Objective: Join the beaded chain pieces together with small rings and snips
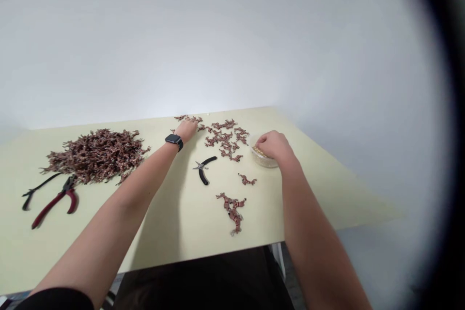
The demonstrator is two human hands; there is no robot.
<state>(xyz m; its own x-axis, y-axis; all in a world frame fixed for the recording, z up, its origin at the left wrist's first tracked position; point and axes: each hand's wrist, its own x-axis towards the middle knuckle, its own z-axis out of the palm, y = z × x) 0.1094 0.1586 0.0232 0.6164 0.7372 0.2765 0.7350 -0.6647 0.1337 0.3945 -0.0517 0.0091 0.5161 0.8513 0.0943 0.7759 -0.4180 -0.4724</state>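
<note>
My left hand (187,129), below a wrist watch (174,141), reaches to small brown animal figurines (198,119) at the back of the table. Its fingertips touch or hover among them; their grip is hidden. My right hand (274,144) dips into a clear round tub (267,161) of small gold-coloured pieces (258,152). The fingers there are pinched together, and what is between them does not show. Between the hands lies a loose group of figurines (225,138). One single figurine (247,180) and a small cluster of figurines (233,208) are nearer to me.
A large heap of figurines (98,155) covers the left of the pale yellow table (203,232). Black-handled cutters (204,169) lie open mid-table. Red-handled pliers (60,198) and a black-handled tool (36,191) lie in front of the heap. A white wall (218,34) stands behind.
</note>
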